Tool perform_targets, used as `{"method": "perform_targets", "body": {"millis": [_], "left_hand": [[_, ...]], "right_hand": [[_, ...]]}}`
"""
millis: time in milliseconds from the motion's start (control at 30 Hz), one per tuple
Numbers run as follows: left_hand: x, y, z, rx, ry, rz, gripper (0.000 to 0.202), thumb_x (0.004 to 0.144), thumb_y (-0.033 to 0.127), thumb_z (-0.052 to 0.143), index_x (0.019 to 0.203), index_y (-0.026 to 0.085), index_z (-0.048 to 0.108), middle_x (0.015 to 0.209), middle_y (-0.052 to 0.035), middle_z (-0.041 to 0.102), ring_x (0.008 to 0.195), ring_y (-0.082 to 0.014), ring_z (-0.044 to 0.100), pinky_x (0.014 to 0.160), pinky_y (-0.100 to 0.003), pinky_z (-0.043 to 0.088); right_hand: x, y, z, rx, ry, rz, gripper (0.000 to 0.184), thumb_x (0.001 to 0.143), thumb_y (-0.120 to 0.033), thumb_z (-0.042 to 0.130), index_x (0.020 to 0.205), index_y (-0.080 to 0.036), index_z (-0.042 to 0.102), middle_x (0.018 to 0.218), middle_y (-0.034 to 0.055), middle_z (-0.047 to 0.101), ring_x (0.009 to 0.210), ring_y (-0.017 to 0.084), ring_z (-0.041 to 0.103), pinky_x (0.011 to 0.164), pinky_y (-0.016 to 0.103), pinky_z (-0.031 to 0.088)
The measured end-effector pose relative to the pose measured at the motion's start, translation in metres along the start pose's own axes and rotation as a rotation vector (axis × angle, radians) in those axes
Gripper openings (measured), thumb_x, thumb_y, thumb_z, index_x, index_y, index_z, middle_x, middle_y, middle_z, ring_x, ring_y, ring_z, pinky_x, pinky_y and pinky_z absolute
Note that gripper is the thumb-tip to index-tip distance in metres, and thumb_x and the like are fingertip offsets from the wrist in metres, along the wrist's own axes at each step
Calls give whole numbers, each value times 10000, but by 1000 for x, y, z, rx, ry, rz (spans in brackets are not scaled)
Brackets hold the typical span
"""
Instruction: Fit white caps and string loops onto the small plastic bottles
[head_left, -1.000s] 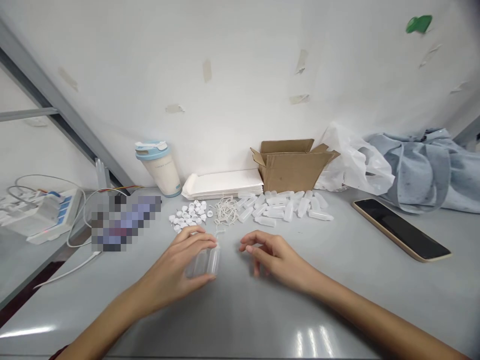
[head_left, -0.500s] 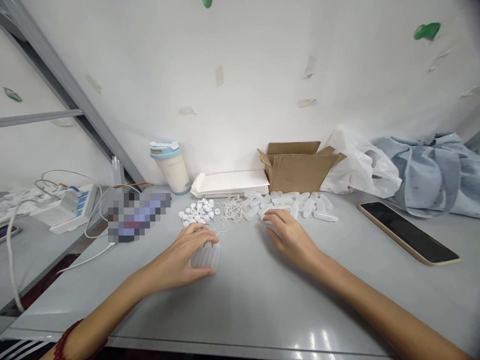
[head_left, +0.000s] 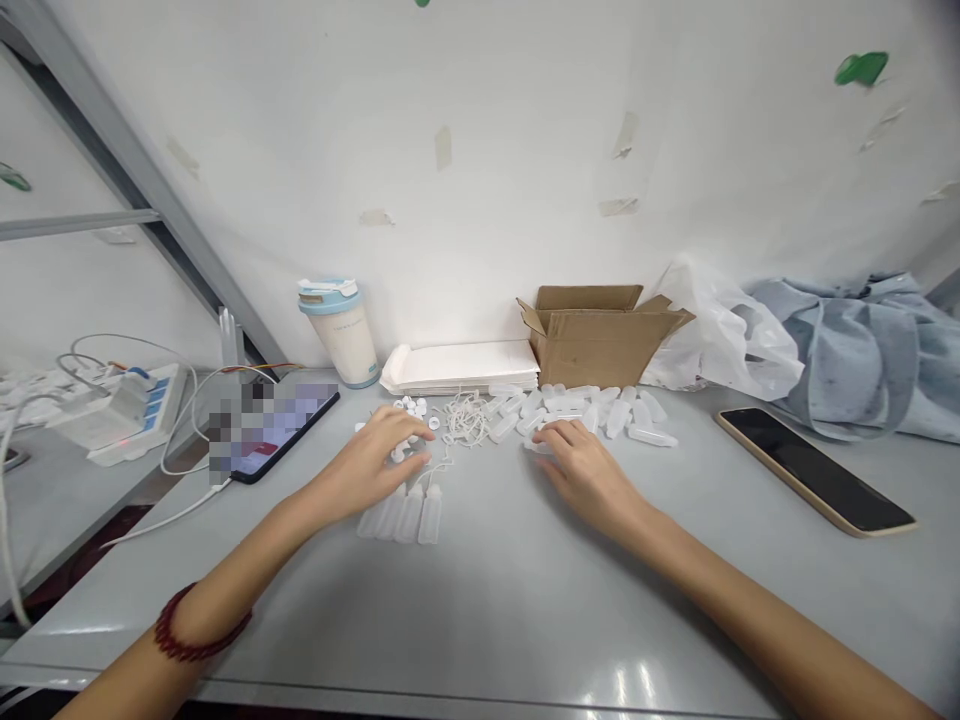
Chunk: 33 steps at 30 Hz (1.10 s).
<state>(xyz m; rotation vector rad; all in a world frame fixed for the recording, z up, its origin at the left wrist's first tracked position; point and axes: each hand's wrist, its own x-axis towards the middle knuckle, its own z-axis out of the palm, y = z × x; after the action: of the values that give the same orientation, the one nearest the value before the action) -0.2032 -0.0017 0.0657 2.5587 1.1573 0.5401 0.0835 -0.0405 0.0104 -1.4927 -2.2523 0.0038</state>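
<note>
My left hand hovers at the pile of small white caps, thumb and fingers apart; it covers part of the pile. Just below it, several translucent plastic bottles lie side by side in a row, with a white string at their tops. My right hand is at the near left edge of a heap of similar bottles. Its curled fingers and thumb close on one small plastic bottle, mostly hidden by the fingertips. A tangle of white strings lies between the hands.
Behind the piles are a stack of white envelopes, an open cardboard box and a cup. A phone, plastic bag and blue cloth bag sit right. Another phone and a power strip are left.
My left hand has let go of the row of bottles and moved up to the caps. The row now lies uncovered on the table. My right hand has shifted only slightly.
</note>
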Motion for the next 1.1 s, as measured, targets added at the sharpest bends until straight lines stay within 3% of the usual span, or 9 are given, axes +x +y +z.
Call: {"method": "perform_targets", "body": {"millis": [133, 267, 467, 667, 800, 867, 967, 1100], "left_hand": [[29, -3, 14, 78, -29, -2, 193, 842, 239, 500, 955, 187, 648, 994, -69, 672, 1024, -260, 540, 869, -414, 464], [41, -2, 26, 137, -58, -26, 166, 815, 190, 493, 827, 179, 658, 885, -68, 692, 934, -272, 564, 808, -420, 461], [29, -5, 27, -34, 205, -209, 196, 841, 267, 475, 796, 191, 650, 847, -38, 697, 828, -212, 590, 713, -324, 443], [26, -1, 28, -319, 367, -443, 217, 818, 371, 531, 849, 176, 620, 802, -30, 698, 654, -161, 560, 627, -284, 409], [25, 3, 30, -514, 490, -444, 225, 832, 395, 533, 882, 176, 554, 858, -46, 697, 674, -151, 566, 595, -256, 418], [24, 3, 32, -480, 471, -421, 227, 836, 397, 531, 893, 179, 560, 889, -49, 687, 729, -163, 584, 626, -264, 432], [23, 1, 34, -299, 332, -393, 224, 832, 368, 522, 953, 196, 601, 905, -38, 667, 724, -170, 584, 627, -282, 439], [23, -1, 38, -140, 228, -252, 278, 844, 313, 484, 1071, 212, 610, 998, -53, 648, 799, -190, 593, 636, -292, 464]], "right_hand": [[2, -3, -2, 47, -94, 101, 237, 815, -46, 541, 1030, -133, 592, 1003, 134, 658, 967, 290, 576, 786, 393, 493], [1, -7, -6, 113, -144, 138, 201, 847, -87, 526, 1029, -134, 597, 1024, 135, 648, 955, 260, 600, 777, 371, 502], [-4, -15, -4, 96, -155, 42, 219, 853, -64, 475, 1020, -127, 600, 998, 137, 641, 924, 272, 595, 761, 408, 509], [-7, -21, -1, 110, -127, -7, 239, 845, -47, 486, 1049, -114, 592, 973, 132, 638, 876, 257, 594, 738, 408, 524], [-9, -21, 0, 133, -113, 3, 248, 841, -39, 504, 1065, -112, 580, 976, 129, 632, 880, 246, 596, 741, 398, 530], [-10, -21, 1, 129, -111, 0, 251, 838, -32, 508, 1066, -111, 577, 976, 130, 630, 884, 248, 595, 742, 400, 530], [-10, -22, 1, 125, -109, -21, 246, 840, -28, 511, 1068, -98, 572, 977, 134, 625, 889, 252, 591, 747, 405, 527], [-10, -24, 2, 101, -105, -49, 225, 842, -20, 509, 1044, -94, 572, 981, 135, 619, 893, 257, 581, 741, 409, 524]]}}
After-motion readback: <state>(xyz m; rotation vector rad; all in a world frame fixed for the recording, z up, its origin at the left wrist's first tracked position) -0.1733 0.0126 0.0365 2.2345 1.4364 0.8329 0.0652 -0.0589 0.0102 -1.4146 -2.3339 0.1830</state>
